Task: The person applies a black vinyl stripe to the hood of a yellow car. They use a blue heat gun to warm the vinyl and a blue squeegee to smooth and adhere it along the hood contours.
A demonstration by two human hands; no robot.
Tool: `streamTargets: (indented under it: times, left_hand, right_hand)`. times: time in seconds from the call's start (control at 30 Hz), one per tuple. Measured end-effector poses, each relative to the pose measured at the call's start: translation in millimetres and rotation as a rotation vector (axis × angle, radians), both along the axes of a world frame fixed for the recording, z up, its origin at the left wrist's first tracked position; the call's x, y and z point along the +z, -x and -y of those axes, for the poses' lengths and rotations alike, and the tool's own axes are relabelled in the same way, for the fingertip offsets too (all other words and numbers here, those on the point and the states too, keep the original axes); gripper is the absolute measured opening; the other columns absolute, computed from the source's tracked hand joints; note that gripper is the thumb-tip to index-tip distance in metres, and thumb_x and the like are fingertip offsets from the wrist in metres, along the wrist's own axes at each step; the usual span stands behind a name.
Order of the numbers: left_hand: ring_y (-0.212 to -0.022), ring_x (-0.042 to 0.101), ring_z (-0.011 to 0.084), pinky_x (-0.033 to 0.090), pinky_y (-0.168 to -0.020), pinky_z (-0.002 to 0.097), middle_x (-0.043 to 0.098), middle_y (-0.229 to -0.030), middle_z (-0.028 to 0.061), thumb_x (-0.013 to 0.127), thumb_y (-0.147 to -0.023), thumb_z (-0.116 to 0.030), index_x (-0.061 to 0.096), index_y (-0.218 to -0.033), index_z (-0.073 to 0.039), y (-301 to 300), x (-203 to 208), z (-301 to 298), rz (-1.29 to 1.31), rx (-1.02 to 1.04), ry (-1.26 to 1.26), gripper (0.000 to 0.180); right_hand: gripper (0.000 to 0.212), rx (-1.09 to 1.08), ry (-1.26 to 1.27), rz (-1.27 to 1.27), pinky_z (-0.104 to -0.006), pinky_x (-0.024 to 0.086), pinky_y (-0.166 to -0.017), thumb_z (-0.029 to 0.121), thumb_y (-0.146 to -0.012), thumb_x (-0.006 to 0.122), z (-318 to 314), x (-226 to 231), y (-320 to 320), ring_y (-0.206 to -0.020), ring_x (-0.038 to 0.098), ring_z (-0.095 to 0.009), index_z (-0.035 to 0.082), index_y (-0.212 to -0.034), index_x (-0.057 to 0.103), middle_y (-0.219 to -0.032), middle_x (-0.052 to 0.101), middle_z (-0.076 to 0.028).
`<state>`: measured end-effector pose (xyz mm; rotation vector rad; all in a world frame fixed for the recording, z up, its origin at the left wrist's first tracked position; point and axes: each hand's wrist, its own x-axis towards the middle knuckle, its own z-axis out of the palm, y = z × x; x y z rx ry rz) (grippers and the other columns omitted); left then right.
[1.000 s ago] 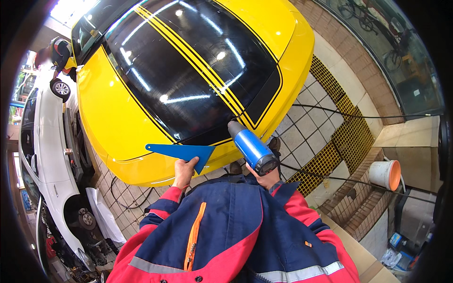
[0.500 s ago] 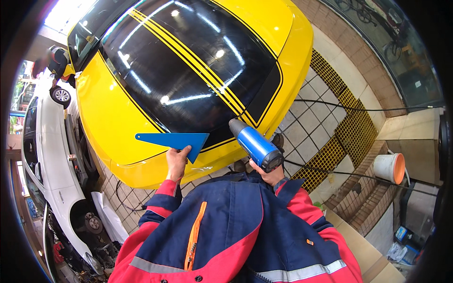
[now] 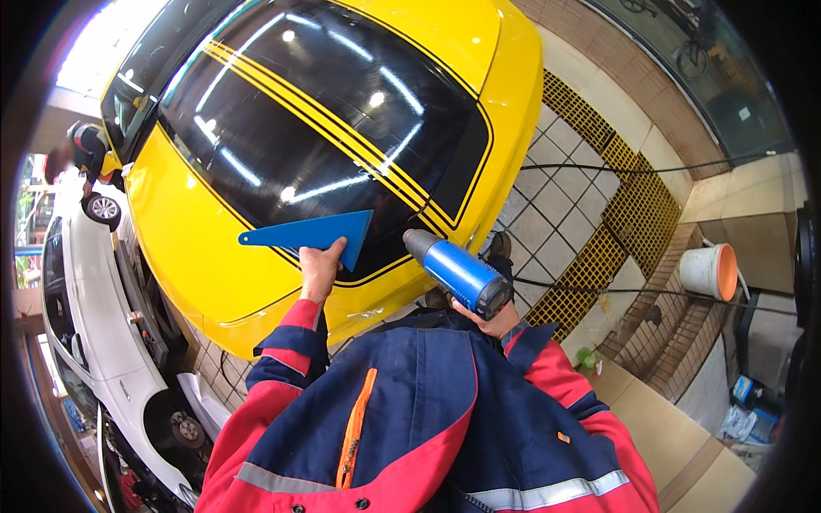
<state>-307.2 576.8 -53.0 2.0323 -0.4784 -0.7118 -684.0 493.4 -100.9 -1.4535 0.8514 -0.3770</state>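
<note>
My left hand (image 3: 321, 269) is closed round the right part of a flat blue triangular squeegee (image 3: 295, 232), whose long tapered end points left. The squeegee is over the edge of the glossy black panel (image 3: 299, 111) on a yellow car (image 3: 175, 265); whether it touches the surface, I cannot tell. Yellow and black stripes (image 3: 333, 132) run along the panel. In my right hand (image 3: 494, 321) is a blue heat gun (image 3: 457, 272), its dark nozzle aimed up and left at the panel's near edge. The handle is mostly hidden beneath its body.
A white car (image 3: 107, 316) with a front wheel off stands at left, another person (image 3: 90, 154) beyond it. Yellow floor grating (image 3: 637, 197) and black cables (image 3: 616, 289) lie at right. A white bucket with an orange inside (image 3: 708, 272) stands near brick steps (image 3: 654, 333).
My left hand and the squeegee have moved up and slightly further onto the black panel. The heat gun has shifted a little left. The whole view has also shifted slightly.
</note>
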Motion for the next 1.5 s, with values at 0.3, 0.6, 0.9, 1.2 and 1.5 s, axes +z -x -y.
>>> streamTargets:
  times: [0.3, 0.6, 0.9, 1.2, 1.5]
  left_hand:
    - [-0.069, 0.072, 0.0178, 0.056, -0.060, 0.0296, 0.080, -0.093, 0.0129, 0.084, -0.094, -0.020, 0.077, -0.110, 0.003, -30, -20, 64, 0.076, -0.291, 0.084, 0.029]
    - [-0.061, 0.073, 0.0233, 0.055, -0.060, 0.0353, 0.078, -0.075, 0.0166, 0.089, -0.090, -0.024, 0.077, -0.087, 0.006, -38, -43, 66, 0.273, -0.353, 0.063, 0.032]
    - [-0.048, 0.063, 0.0174, 0.050, -0.052, 0.0378, 0.067, -0.054, 0.0113, 0.088, -0.092, -0.027, 0.070, -0.062, 0.006, 20, -79, 75, 0.596, -0.629, -0.121, 0.048]
    - [-0.087, 0.074, 0.0198, 0.060, -0.079, 0.0336, 0.079, -0.104, 0.0116, 0.085, -0.092, -0.007, 0.073, -0.115, 0.005, -41, -30, 50, -0.105, -0.250, 0.278, 0.029]
    - [-0.052, 0.065, 0.0326, 0.047, -0.054, 0.0441, 0.068, -0.061, 0.0179, 0.087, -0.091, -0.035, 0.072, -0.069, 0.003, -28, -61, 61, 0.512, -0.532, 0.056, 0.046]
  right_hand:
    - [0.069, -0.148, -0.003, -0.097, -0.0418, 0.056, -0.110, 0.030, -0.089, 0.090, -17, 21, 23, -0.128, 0.070, -0.031, 0.001, -0.144, 0.059, -0.139, 0.071, -0.017]
    - [0.065, -0.263, -0.080, -0.028, -0.0414, 0.058, -0.104, 0.020, -0.088, 0.091, -43, 15, 39, -0.120, 0.072, -0.029, 0.000, -0.141, 0.058, -0.133, 0.073, -0.018]
    - [0.068, -0.298, -0.250, 0.131, -0.0466, 0.057, -0.112, 0.017, -0.096, 0.082, -58, 3, 41, -0.135, 0.063, -0.031, 0.003, -0.153, 0.047, -0.149, 0.064, -0.018]
    - [0.062, -0.340, 0.028, -0.064, -0.0428, 0.056, -0.109, 0.028, -0.092, 0.087, -53, 0, 38, -0.127, 0.069, -0.031, 0.004, -0.142, 0.061, -0.137, 0.072, -0.016]
    - [0.051, -0.510, -0.493, 0.326, -0.0389, 0.059, -0.101, 0.023, -0.092, 0.089, -50, -8, 22, -0.114, 0.073, -0.024, 0.005, -0.133, 0.066, -0.123, 0.076, -0.011]
